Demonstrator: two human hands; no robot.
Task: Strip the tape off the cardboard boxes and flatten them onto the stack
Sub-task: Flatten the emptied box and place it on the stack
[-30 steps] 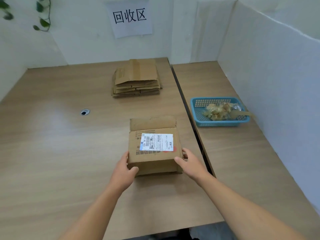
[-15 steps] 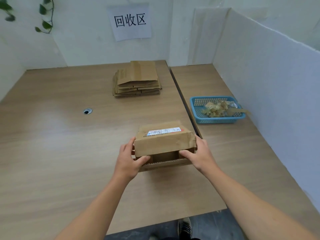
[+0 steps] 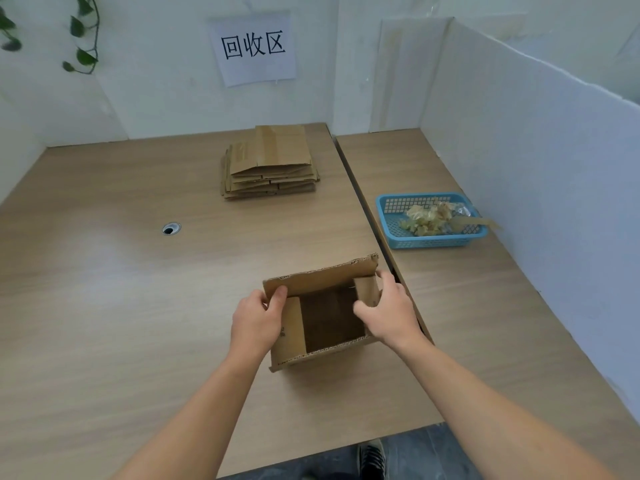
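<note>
A small brown cardboard box [image 3: 330, 318] stands on the wooden table [image 3: 121, 306] with its open end facing me, flaps spread and the dark inside showing. My left hand [image 3: 256, 322] grips its left flap and far wall corner. On the other side, my right hand [image 3: 389, 315] holds the right flap, thumb inside the opening. A stack of flattened cardboard boxes [image 3: 270, 164] lies at the back of the table, well apart from both hands.
A blue plastic basket [image 3: 391, 220] with crumpled tape strips sits on the right-hand table. White partition walls close the back and right. A cable hole [image 3: 171, 229] is in the left tabletop. A seam runs between the two tables. My shoe shows below the front edge.
The box was tipped up from lying label side up, turning its open end toward me. Both hands shifted from its near corners to its side flaps.
</note>
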